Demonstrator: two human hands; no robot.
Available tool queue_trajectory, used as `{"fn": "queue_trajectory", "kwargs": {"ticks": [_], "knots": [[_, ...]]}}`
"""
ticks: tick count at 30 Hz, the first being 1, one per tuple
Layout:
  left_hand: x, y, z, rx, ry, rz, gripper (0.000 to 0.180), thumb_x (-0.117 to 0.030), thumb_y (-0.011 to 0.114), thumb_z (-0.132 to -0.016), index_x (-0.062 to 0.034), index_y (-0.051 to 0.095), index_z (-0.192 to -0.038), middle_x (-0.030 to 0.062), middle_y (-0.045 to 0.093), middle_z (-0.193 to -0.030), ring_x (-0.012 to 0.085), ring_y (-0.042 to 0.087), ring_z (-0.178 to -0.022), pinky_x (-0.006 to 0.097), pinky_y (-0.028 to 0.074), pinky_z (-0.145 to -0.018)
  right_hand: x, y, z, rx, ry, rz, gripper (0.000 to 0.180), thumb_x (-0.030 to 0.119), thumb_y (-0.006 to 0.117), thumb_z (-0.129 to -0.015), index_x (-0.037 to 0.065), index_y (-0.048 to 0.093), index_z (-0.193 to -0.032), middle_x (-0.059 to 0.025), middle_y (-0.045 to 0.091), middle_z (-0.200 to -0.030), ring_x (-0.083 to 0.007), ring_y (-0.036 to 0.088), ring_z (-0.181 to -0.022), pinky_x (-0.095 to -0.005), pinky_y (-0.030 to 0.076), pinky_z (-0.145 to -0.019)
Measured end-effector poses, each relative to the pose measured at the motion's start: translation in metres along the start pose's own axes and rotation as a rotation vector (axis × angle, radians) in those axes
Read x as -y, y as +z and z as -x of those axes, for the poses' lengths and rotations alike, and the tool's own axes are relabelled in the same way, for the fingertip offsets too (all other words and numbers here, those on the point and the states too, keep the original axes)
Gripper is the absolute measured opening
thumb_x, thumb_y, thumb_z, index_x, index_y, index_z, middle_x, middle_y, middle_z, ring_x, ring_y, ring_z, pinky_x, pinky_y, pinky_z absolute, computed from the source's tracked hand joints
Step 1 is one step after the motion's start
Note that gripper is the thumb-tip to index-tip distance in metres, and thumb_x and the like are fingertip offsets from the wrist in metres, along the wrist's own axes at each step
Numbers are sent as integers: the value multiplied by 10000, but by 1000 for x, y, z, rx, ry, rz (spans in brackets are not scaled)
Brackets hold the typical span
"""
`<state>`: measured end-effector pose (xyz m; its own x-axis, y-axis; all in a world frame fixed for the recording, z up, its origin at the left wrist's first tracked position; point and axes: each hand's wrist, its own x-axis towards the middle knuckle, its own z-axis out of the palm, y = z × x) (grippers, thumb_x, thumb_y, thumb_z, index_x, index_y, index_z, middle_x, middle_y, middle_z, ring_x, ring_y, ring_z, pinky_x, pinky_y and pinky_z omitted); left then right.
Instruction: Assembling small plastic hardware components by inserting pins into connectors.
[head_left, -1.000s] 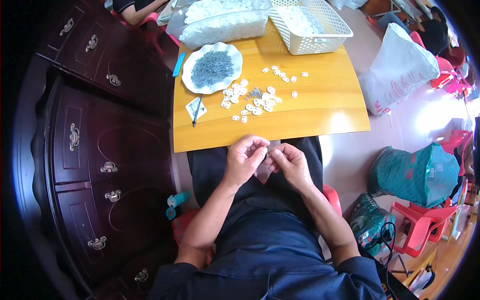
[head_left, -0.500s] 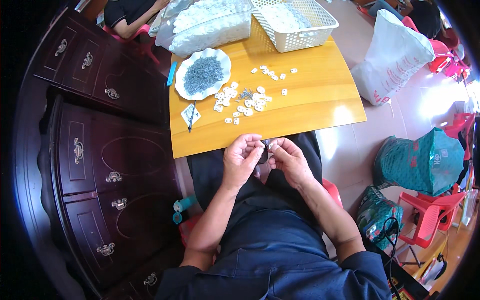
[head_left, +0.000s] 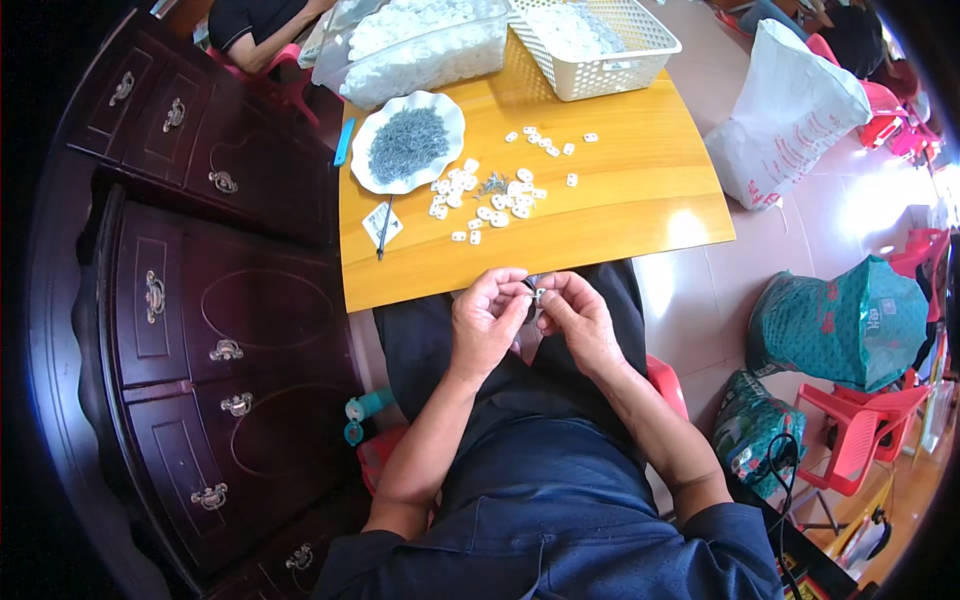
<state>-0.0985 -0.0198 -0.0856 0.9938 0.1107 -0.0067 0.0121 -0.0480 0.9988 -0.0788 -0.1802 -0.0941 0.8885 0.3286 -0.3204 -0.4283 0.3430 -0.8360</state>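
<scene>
Just past the table's front edge, above my lap, both hands meet with their fingertips almost touching. My left hand is closed in a pinch, but what lies between its thumb and forefinger is too small to make out. A small white piece shows at the fingertips of my right hand, which is pinched on it. On the table ahead lie several small white two-hole plastic pieces around a little heap of grey metal pins. A white scalloped plate holds many more thin grey pins.
A clear bin and a cream perforated basket, both with white pieces, stand at the table's back. A blue-handled tool and a thin black tool lie left. Dark cabinets line the left; bags stand right.
Both hands stay together and have shifted very slightly to the right. The small white piece between the fingertips shows more plainly. The view has tilted a little.
</scene>
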Motion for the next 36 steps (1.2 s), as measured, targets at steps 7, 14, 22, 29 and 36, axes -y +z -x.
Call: {"fn": "queue_trajectory", "kwargs": {"ticks": [7,14,22,29,36], "knots": [[0,-2,1,-3,1,-10,264,61,657,-910,17,638,-1170,30,701,-933,40,622,-793,195,520,-739,-4,1,-1,-6,-22,63,117,136,583,-1028,52,612,-1105,19,611,-836,-54,571,-708,-207,481,-653],[-1,-10,2,-14,21,11,266,62,660,-907,16,641,-1169,26,700,-934,37,620,-785,193,521,-734,-4,8,0,-8,-18,98,133,141,591,-1026,44,618,-1113,15,615,-820,-58,570,-699,-213,483,-656],[-8,-16,4,-12,66,-66,278,62,671,-887,6,651,-1159,14,693,-908,29,618,-757,184,521,-688,-9,17,1,-49,-83,146,124,90,633,-996,18,633,-1098,9,634,-823,-53,580,-716,-201,493,-655],[-11,-20,4,-13,72,-87,264,68,680,-873,6,655,-1128,11,686,-891,31,628,-769,191,527,-692,-13,23,3,-68,-89,134,90,68,652,-990,24,666,-1067,17,662,-869,-50,596,-712,-197,504,-665],[-17,-19,1,-28,168,-165,237,95,662,-852,9,661,-1073,53,713,-848,76,683,-729,230,548,-647,-15,26,0,-91,-106,120,90,61,657,-974,12,670,-1049,10,670,-872,-48,596,-710,-197,506,-661]]}}
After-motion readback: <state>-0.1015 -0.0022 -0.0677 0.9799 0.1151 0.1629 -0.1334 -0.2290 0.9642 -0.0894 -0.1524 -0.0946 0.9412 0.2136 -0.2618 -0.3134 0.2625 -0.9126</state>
